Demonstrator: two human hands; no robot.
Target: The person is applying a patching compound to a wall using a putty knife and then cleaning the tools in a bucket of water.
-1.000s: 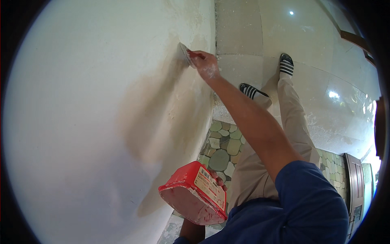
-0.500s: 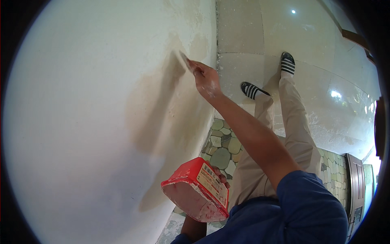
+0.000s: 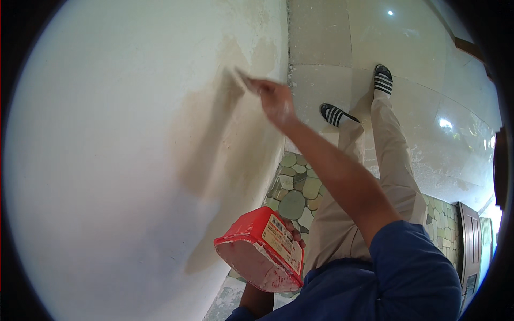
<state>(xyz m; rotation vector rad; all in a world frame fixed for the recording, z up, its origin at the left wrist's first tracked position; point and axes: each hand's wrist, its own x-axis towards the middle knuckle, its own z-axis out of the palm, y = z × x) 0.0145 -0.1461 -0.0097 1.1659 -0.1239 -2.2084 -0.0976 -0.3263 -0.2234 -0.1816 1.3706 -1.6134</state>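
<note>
My right hand (image 3: 277,101) is closed on a thin flat putty knife (image 3: 242,79), both smeared by motion. The blade's end is at the pale wall (image 3: 107,123), beside a damp beige patch (image 3: 195,134); whether it touches cannot be told. Low in front of me, my left hand (image 3: 295,234) grips a red plastic tub (image 3: 243,227) from below and behind, only its fingertips showing past the labelled side. Whitish paste (image 3: 251,262) fills the tub's open mouth, which tilts toward me, and smears its rim.
Pale floor tiles (image 3: 321,37) with white specks run along the wall's foot. My feet in striped black sandals (image 3: 383,80) stand on them. Nearer lies a strip of stone-pattern floor (image 3: 292,205). A brown wooden door (image 3: 469,235) is at the far right.
My right hand and the putty knife have shifted slightly, the knife tilting a little flatter. The tub stays almost where it was in my left hand. The whole view has moved slightly.
</note>
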